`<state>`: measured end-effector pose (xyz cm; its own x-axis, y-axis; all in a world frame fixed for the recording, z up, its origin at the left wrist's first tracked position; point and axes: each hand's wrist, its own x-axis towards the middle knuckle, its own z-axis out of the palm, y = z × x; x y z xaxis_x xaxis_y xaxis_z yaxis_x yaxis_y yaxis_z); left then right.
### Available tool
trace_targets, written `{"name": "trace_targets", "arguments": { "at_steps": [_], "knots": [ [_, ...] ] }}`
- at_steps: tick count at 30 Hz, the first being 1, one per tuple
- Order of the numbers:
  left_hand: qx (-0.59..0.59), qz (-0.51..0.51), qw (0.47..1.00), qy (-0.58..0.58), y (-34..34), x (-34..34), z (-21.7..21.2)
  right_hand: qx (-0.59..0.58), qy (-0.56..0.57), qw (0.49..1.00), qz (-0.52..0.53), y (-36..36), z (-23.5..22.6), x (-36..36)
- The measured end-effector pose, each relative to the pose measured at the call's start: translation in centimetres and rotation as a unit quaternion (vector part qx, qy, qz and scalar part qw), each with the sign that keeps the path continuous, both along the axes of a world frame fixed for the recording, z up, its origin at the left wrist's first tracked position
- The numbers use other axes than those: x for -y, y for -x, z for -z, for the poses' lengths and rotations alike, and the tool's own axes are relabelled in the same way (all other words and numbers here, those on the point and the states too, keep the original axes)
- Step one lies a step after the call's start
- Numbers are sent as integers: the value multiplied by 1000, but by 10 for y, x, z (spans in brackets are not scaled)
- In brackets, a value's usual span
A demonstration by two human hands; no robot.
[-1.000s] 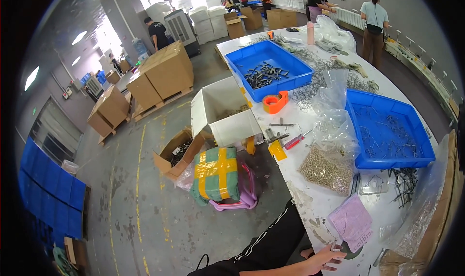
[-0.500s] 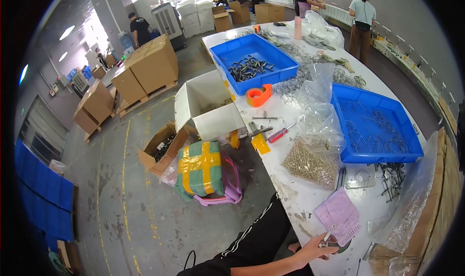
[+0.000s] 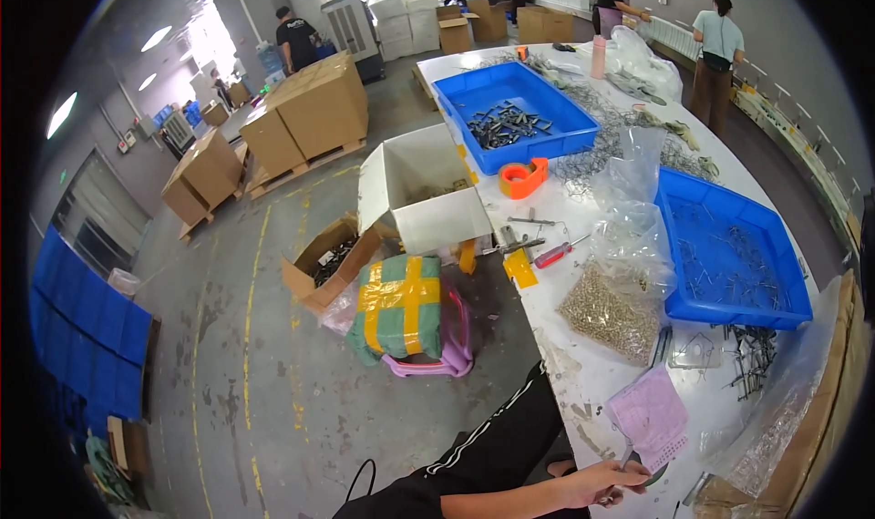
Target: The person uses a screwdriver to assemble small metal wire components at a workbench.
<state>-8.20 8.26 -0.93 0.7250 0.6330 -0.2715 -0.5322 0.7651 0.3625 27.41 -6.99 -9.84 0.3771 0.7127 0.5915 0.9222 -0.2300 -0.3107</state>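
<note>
We've got one hand (image 3: 597,483) in view at the near edge of the bench (image 3: 583,373), fingers curled round a small dark tool (image 3: 629,460) whose tip sits on the near edge of the pink sheet (image 3: 649,417). Can't tell which hand it is for sure; it reads as the left, w/ the forearm coming in from the lower edge. The other hand isn't in view.

Risks as we judge them:
- The pink sheet lies close to the bench's near edge, loose, nothing weighing it down. A push from the tool could slide it off onto the floor.
- The clear bag of small brass-coloured parts (image 3: 612,305) sits just beyond the sheet, mouth slack. An elbow or sleeve catching it could spill parts across the bench.
- The grip looks light, at the tool's end; a slip could drop it over the edge.
- The near blue tray (image 3: 782,273) overhangs nothing, but loose wire pieces (image 3: 752,359) lie by its near side and could snag a sleeve.
- The red-handled screwdriver (image 3: 554,253) and the orange tape dispenser (image 3: 523,177) are well apart from the hand, so low risk there.
</note>
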Motion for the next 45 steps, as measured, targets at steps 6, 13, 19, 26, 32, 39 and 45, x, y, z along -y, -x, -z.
{"name": "trace_targets", "arguments": {
  "at_steps": [6,13,19,26,32,39,45],
  "knots": [
    [-39,-6,999,33,-4,6,4,-14,-22,999,-23,3,-9,-8],
    [-48,-52,992,109,-6,-1,4,-15,-30,999,-29,5,-15,-4],
    [101,-13,985,138,-13,-1,12,-17,-35,999,-27,22,-32,-19],
    [46,5,992,121,-28,-11,34,-17,-52,998,-40,73,-69,-75],
    [22,-55,988,141,-11,-12,37,-22,-64,996,-64,154,-137,-142],
    [-23,-102,989,102,-3,-1,13,141,95,971,-169,161,-95,-338],
    [-7,-92,994,52,-24,-5,63,-2,302,949,-84,130,-43,-393]
  ]
}}
